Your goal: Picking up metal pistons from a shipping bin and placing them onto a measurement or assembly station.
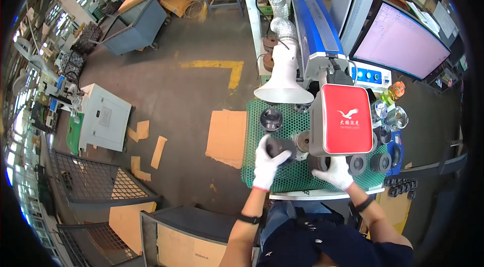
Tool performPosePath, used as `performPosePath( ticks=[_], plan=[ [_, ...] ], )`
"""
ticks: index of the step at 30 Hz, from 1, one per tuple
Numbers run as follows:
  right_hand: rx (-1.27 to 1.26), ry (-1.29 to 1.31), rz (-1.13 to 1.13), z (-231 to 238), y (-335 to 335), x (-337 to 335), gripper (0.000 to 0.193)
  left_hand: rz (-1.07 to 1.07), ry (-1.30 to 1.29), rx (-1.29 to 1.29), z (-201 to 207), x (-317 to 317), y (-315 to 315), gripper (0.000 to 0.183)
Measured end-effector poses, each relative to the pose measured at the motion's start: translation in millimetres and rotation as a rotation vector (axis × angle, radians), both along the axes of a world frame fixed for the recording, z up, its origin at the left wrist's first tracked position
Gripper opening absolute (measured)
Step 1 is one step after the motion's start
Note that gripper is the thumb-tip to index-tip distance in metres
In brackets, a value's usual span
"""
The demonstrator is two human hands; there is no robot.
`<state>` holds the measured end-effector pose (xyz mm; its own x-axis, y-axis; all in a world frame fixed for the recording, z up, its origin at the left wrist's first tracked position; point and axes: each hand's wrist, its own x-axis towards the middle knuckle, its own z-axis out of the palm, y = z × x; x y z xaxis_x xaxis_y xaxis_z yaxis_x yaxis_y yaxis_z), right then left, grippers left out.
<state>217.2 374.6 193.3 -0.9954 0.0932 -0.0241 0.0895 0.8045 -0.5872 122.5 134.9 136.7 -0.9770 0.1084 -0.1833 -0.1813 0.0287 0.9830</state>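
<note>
My left hand, in a white glove, is closed around a dark cylindrical piston lying on its side near the left of the green mat. Its near end meets a small metal fixture under the red-topped marking head. My right hand, gloved too, curls around another dark piston at the mat's front, partly hidden beneath the marking head. Behind my left hand a dark hollow piston stands open end up. Two dark pistons stand to the right of my right hand.
A white extraction hood hangs behind the work spot, beside the blue machine column. Silver parts and a bottle stand at the right, before a monitor. Cardboard lies on the floor left of the table.
</note>
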Motion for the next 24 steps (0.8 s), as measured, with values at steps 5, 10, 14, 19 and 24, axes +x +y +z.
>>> performPosePath(
  ticks=[5, 10, 14, 19, 24],
  plan=[
    [-0.001, -0.307, 0.245, -49, 13, -68, 0.081, 0.171, -0.284, 0.177, -16, 90, -81, 0.092],
    [0.048, 0.014, 0.295, -55, 8, -86, 0.090, 0.291, -0.472, 0.292, -18, 176, -147, 0.080],
    [0.032, -0.028, 0.255, -59, 4, -92, 0.094, 0.437, -0.638, 0.349, -23, 211, -163, 0.075],
    [0.189, 0.003, 0.326, -56, 6, -95, 0.092, 0.384, -0.599, 0.373, -8, 209, -149, 0.077],
    [0.292, -0.027, 0.305, -61, -14, -97, 0.072, 0.315, -0.482, 0.332, 2, 214, -155, 0.088]
  ],
)
